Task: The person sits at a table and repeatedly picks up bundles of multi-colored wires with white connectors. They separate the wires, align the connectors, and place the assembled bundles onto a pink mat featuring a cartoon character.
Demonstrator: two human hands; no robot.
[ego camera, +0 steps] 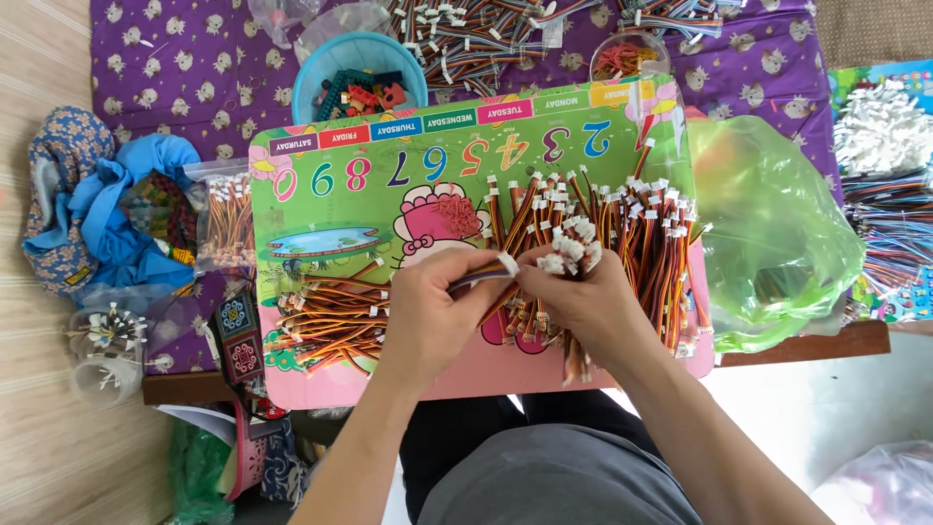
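My left hand (432,306) pinches one short cable (483,275) of orange, red and brown wires with a white plug at its tip. My right hand (578,297) grips a bunch of the same cables (569,243), their white plugs sticking up above my fingers. Both hands meet over a colourful children's board (389,170) resting on my lap. A loose heap of cables (641,243) lies on the board to the right of my right hand. A tidier pile of cables (326,321) lies to the left of my left hand.
A green plastic bag (777,233) sits right of the board. A blue bowl of small parts (360,83) and rainbow ribbon cables (476,34) lie on purple cloth behind. A clear bag of cables (225,224) and blue cloth (126,209) lie left.
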